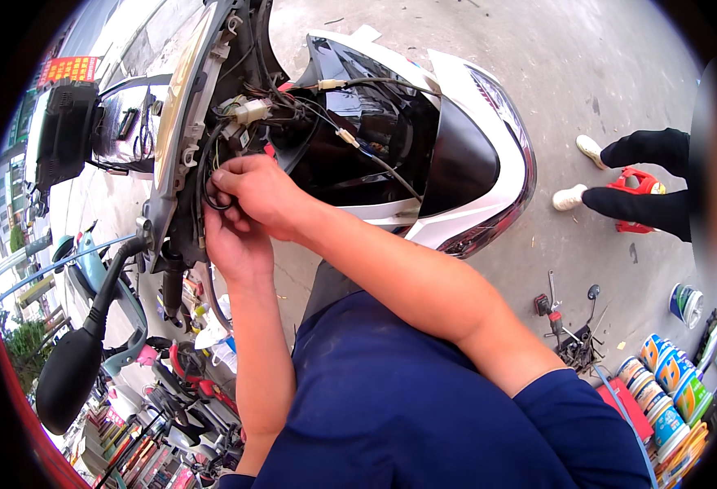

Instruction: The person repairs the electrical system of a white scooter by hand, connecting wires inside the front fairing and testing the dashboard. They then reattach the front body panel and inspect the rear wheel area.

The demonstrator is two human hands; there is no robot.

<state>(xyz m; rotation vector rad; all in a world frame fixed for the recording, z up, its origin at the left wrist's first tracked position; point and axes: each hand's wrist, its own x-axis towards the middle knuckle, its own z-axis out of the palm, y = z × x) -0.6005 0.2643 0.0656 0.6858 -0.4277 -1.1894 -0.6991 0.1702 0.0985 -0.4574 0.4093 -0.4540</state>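
My right hand [262, 194] reaches across above my left hand [240, 244], both at the opened front of a scooter. Their fingers are closed together around a bent black cable [205, 175]; my left fingertips are partly hidden behind the right hand. Just above them, a wiring bundle with a white connector plug [252, 111] comes out of the scooter's grey-edged body [181, 122]. Right of my hands lies a white and black front panel [464, 151], hanging or resting close by. Thin wires with small cream connectors [347, 137] run across it.
A black mirror [69, 379] sticks out at lower left, with parked scooters [183, 375] beyond it. On the right a person's legs [644, 151] stand beside a red stool [637, 222]. A cordless power tool [547, 312] and several paint buckets [668, 407] are on the concrete ground.
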